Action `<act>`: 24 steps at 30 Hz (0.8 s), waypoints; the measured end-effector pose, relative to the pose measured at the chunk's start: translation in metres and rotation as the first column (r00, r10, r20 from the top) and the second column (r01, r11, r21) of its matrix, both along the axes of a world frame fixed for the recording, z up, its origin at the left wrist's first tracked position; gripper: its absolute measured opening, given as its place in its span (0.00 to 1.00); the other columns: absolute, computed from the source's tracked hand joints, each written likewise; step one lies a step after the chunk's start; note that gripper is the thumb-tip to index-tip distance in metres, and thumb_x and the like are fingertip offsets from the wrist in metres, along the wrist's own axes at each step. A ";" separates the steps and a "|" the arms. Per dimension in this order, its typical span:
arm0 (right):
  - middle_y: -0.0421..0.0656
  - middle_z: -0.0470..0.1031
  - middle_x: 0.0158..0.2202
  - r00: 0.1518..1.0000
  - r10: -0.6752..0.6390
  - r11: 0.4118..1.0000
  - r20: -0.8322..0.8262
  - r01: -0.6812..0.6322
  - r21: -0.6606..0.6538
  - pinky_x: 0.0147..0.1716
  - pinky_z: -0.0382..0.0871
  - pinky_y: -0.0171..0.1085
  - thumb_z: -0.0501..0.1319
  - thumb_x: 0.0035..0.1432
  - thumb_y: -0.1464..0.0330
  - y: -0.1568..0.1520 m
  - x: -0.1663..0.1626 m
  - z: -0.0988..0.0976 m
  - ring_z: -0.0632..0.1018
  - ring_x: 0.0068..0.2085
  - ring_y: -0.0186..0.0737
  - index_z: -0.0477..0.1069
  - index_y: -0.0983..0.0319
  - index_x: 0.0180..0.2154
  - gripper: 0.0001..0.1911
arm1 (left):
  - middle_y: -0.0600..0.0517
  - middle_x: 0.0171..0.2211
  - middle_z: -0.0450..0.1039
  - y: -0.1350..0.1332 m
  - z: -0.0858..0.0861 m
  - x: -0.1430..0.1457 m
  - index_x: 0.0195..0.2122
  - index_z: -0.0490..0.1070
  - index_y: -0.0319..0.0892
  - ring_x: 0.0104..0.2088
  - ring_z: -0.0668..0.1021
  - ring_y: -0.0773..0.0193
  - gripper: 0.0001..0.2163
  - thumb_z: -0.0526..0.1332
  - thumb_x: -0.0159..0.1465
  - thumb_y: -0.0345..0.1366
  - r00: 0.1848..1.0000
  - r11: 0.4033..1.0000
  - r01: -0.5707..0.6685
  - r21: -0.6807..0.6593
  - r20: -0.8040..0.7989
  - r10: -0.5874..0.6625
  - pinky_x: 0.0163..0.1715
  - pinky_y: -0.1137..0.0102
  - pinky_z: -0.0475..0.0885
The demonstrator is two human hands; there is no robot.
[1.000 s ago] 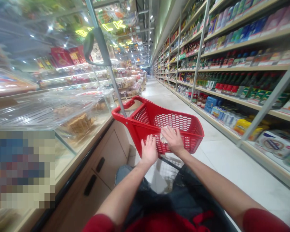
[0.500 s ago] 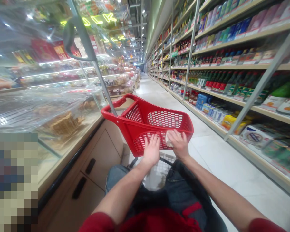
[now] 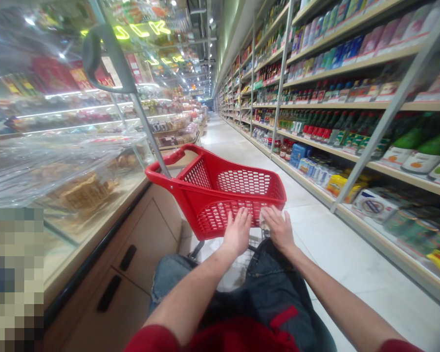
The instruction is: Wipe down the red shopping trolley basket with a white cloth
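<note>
Beside red basket (image 3: pixel 205 194): right hand (image 3: pixel 279 230) holding pale wad (image 3: pixel 263 220), mostly hidden; left hand (image 3: pixel 238 231) outstretched.

The basket (image 3: pixel 220 196) is red with a honeycomb pattern, the cloth (image 3: pixel 263 221) off-white, the handle (image 3: pixel 119 61) grey, the jeans (image 3: pixel 282 274) blue, the floor (image 3: pixel 310 230) white, the sign (image 3: pixel 141 32) yellow-green.

Pale floor (image 3: pixel 308 232) beside long shelves (image 3: pixel 333 105) under ceiling lights (image 3: pixel 30 21)

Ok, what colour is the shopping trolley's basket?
The shopping trolley's basket is red; it shows best in the head view.
</note>
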State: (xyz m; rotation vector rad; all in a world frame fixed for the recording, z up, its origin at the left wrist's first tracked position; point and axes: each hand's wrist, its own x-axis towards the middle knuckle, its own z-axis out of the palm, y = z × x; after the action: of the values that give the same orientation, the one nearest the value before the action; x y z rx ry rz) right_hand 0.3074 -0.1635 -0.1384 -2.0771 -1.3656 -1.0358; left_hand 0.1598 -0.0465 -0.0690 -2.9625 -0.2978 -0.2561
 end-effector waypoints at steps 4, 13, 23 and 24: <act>0.48 0.65 0.54 0.998 -0.070 0.988 -0.001 0.070 0.135 0.55 0.45 0.52 0.49 0.56 0.75 -0.003 0.015 0.029 0.58 0.59 0.45 0.63 0.59 0.52 0.22 | 0.43 0.63 0.44 0.003 0.007 0.003 0.60 0.49 0.35 0.63 0.45 0.55 0.27 0.48 0.57 0.29 0.999 0.999 -0.034 -0.025 -0.011 0.034 0.59 0.50 0.41; 0.44 0.68 0.52 0.994 -0.061 0.996 -0.093 0.054 -0.077 0.53 0.49 0.51 0.48 0.54 0.79 -0.002 -0.008 -0.031 0.64 0.55 0.43 0.65 0.58 0.49 0.23 | 0.44 0.63 0.44 0.008 -0.001 0.002 0.60 0.48 0.36 0.63 0.45 0.55 0.27 0.48 0.57 0.30 0.999 1.000 -0.031 0.001 -0.004 0.031 0.59 0.50 0.41; 0.45 0.66 0.54 1.000 0.007 0.997 -0.012 -0.006 0.080 0.56 0.44 0.50 0.48 0.57 0.75 0.053 -0.015 0.035 0.59 0.59 0.43 0.65 0.60 0.50 0.20 | 0.42 0.63 0.40 0.033 0.003 -0.006 0.61 0.45 0.33 0.63 0.44 0.54 0.30 0.48 0.56 0.29 0.986 0.987 -0.160 0.000 0.043 0.160 0.58 0.49 0.40; 0.45 0.67 0.53 1.000 0.010 0.999 -0.016 -0.009 0.047 0.56 0.44 0.50 0.48 0.57 0.75 0.057 -0.016 0.025 0.60 0.58 0.43 0.66 0.59 0.49 0.19 | 0.42 0.63 0.40 0.034 0.002 -0.008 0.61 0.45 0.33 0.63 0.43 0.54 0.30 0.48 0.56 0.29 0.986 0.987 -0.162 -0.001 0.041 0.162 0.58 0.49 0.40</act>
State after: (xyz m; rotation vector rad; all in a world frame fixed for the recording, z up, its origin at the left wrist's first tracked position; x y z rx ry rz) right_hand 0.2911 -0.1069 -0.1133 -2.0387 -1.3291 -1.0356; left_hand 0.1521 -0.0128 -0.0671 -2.9121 -0.5397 -0.2966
